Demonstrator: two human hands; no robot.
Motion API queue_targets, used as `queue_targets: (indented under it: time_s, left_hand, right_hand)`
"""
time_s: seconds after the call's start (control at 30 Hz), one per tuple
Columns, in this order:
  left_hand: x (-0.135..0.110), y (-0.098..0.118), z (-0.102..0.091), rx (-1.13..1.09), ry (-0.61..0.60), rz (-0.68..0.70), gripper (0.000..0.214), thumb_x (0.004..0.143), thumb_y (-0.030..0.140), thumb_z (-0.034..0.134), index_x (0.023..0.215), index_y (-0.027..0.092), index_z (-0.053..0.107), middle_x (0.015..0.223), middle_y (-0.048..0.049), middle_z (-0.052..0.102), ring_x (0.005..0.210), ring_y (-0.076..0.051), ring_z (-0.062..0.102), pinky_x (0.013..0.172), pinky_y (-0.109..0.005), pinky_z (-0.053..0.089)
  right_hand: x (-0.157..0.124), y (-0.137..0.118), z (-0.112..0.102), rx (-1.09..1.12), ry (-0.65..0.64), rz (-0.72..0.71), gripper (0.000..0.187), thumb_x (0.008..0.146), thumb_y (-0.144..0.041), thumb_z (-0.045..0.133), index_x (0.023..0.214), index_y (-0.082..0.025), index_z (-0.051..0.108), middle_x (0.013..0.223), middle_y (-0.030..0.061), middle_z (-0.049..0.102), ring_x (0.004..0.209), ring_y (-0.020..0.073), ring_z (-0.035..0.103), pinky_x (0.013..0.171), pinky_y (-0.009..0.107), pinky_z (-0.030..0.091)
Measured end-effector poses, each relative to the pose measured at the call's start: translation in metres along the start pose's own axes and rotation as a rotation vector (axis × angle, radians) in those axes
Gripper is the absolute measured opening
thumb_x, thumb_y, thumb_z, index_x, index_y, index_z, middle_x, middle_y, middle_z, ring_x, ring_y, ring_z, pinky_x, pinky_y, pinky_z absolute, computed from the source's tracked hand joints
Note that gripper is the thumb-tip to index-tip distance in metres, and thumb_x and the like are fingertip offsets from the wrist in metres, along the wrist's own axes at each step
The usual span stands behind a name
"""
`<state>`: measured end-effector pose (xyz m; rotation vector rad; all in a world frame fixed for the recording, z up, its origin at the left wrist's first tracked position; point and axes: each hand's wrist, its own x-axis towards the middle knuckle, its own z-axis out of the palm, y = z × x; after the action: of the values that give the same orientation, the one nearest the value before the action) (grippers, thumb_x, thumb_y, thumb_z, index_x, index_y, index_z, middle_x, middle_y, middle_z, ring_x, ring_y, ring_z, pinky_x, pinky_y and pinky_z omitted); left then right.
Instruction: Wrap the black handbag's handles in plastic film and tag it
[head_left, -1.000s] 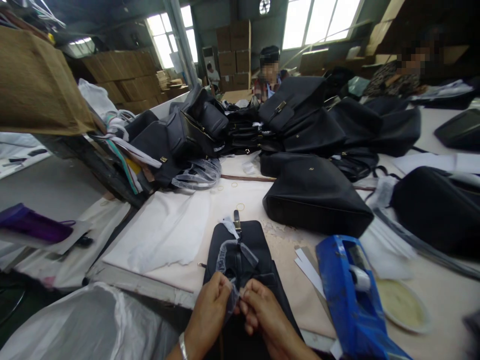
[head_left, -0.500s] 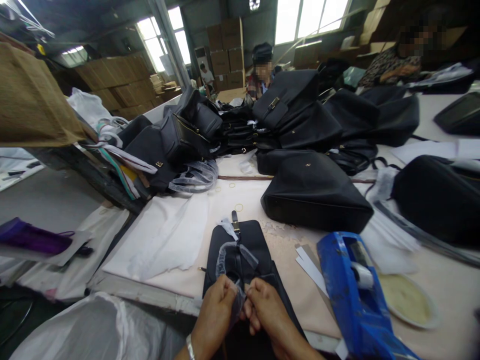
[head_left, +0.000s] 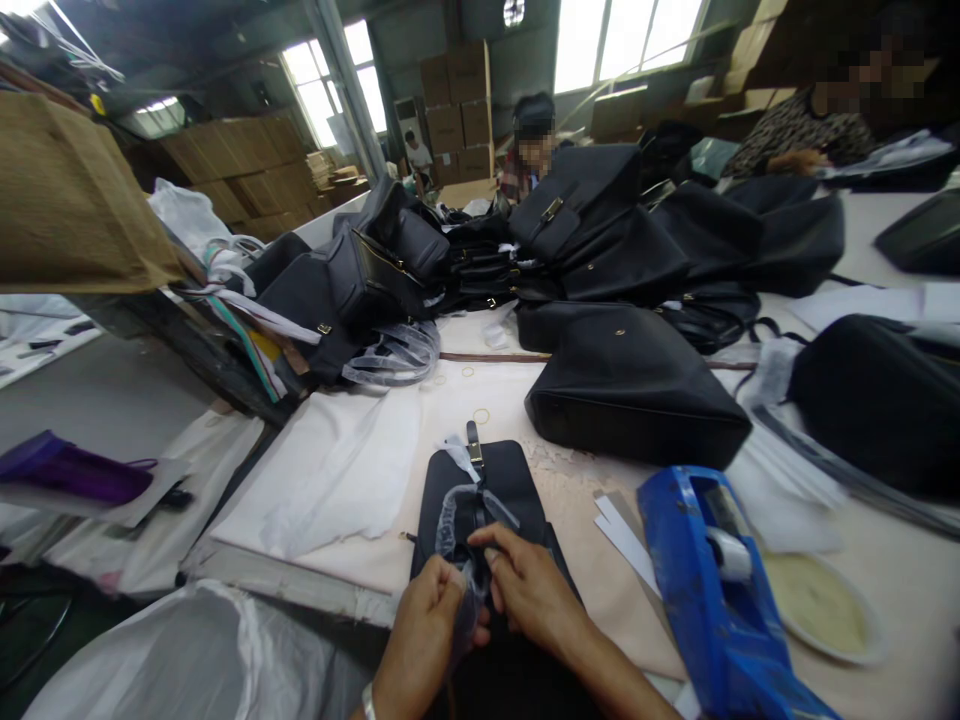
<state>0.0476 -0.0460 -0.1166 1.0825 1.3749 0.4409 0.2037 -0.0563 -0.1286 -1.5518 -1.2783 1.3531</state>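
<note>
A black leather bag lies flat at the near table edge, its strap and buckle pointing away from me. A strip of clear plastic wrap loops over the bag's handle. My left hand is closed, pinching the lower end of that plastic. My right hand rests on the bag beside it, fingers curled, fingertips reaching onto the wrapped handle. A metal bracelet shows on my left wrist.
A blue tape dispenser stands right of the bag, with a shallow dish beyond it. A large black bag and a heap of black bags fill the table behind. White tissue sheets lie left. Two seated people work at the far side.
My right hand has moved forward from beside the left hand up onto the wrapped handle. The left hand keeps its pinch on the plastic.
</note>
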Motion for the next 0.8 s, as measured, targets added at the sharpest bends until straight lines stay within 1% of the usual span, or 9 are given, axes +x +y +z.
queue_targets:
  time_s: [0.17, 0.33, 0.47, 0.53, 0.63, 0.7, 0.8]
  left_hand:
    - [-0.001, -0.009, -0.005, -0.044, 0.017, -0.034, 0.023, 0.091, 0.041, 0.044, 0.082, 0.020, 0.047, 0.068, -0.0042, 0.072, 0.055, -0.020, 0.069, 0.050, -0.027, 0.048]
    - [-0.001, -0.010, -0.003, -0.070, 0.023, -0.032, 0.021, 0.088, 0.039, 0.047, 0.079, 0.020, 0.048, 0.063, -0.0026, 0.070, 0.054, -0.021, 0.069, 0.051, -0.029, 0.049]
    - [0.001, -0.011, -0.003, -0.083, 0.039, -0.049, 0.023, 0.086, 0.042, 0.050, 0.077, 0.020, 0.047, 0.061, -0.0035, 0.070, 0.053, -0.022, 0.069, 0.050, -0.029, 0.048]
    - [0.002, -0.012, -0.005, -0.093, 0.042, -0.070, 0.026, 0.086, 0.045, 0.049, 0.078, 0.020, 0.047, 0.064, -0.0061, 0.072, 0.054, -0.021, 0.070, 0.050, -0.028, 0.048]
    - [0.001, -0.013, -0.006, -0.111, 0.033, -0.084, 0.030, 0.088, 0.049, 0.047, 0.080, 0.020, 0.047, 0.067, -0.0080, 0.073, 0.055, -0.020, 0.069, 0.050, -0.027, 0.048]
    - [0.000, -0.012, -0.006, -0.118, 0.017, -0.081, 0.033, 0.088, 0.052, 0.047, 0.081, 0.019, 0.048, 0.066, -0.0078, 0.073, 0.053, -0.019, 0.068, 0.049, -0.026, 0.048]
    - [-0.001, -0.011, -0.006, -0.128, -0.026, -0.069, 0.036, 0.089, 0.054, 0.046, 0.081, 0.018, 0.048, 0.065, -0.0077, 0.072, 0.050, -0.017, 0.066, 0.047, -0.025, 0.047]
  right_hand:
    - [-0.003, 0.001, 0.006, 0.036, -0.063, 0.043, 0.027, 0.092, -0.021, 0.037, 0.096, -0.023, 0.064, 0.047, -0.0077, 0.050, 0.037, 0.0085, 0.046, 0.042, 0.018, 0.033]
    - [-0.015, 0.000, 0.015, 0.077, -0.078, 0.054, 0.025, 0.091, -0.023, 0.039, 0.097, -0.022, 0.064, 0.050, -0.0063, 0.053, 0.040, 0.0094, 0.048, 0.042, 0.018, 0.035]
    - [-0.017, 0.005, 0.013, 0.096, -0.117, 0.109, 0.027, 0.091, -0.024, 0.037, 0.098, -0.022, 0.062, 0.049, -0.0070, 0.050, 0.037, 0.0104, 0.046, 0.041, 0.019, 0.034]
    - [-0.017, 0.006, 0.007, 0.023, -0.077, 0.082, 0.027, 0.092, -0.024, 0.036, 0.100, -0.022, 0.062, 0.051, -0.0062, 0.052, 0.041, 0.0118, 0.050, 0.044, 0.020, 0.036]
    - [-0.020, 0.006, 0.002, -0.190, 0.035, -0.043, 0.021, 0.089, -0.023, 0.044, 0.102, -0.023, 0.061, 0.062, -0.0024, 0.061, 0.060, 0.0156, 0.061, 0.058, 0.023, 0.041]
    - [-0.023, 0.005, 0.003, -0.305, 0.033, -0.067, 0.021, 0.087, -0.021, 0.048, 0.104, -0.022, 0.060, 0.069, -0.0001, 0.066, 0.068, 0.0180, 0.064, 0.062, 0.025, 0.040]
    - [-0.026, 0.003, 0.009, -0.419, -0.005, -0.050, 0.020, 0.088, -0.019, 0.048, 0.106, -0.020, 0.057, 0.074, 0.0029, 0.069, 0.071, 0.0207, 0.067, 0.063, 0.026, 0.040]
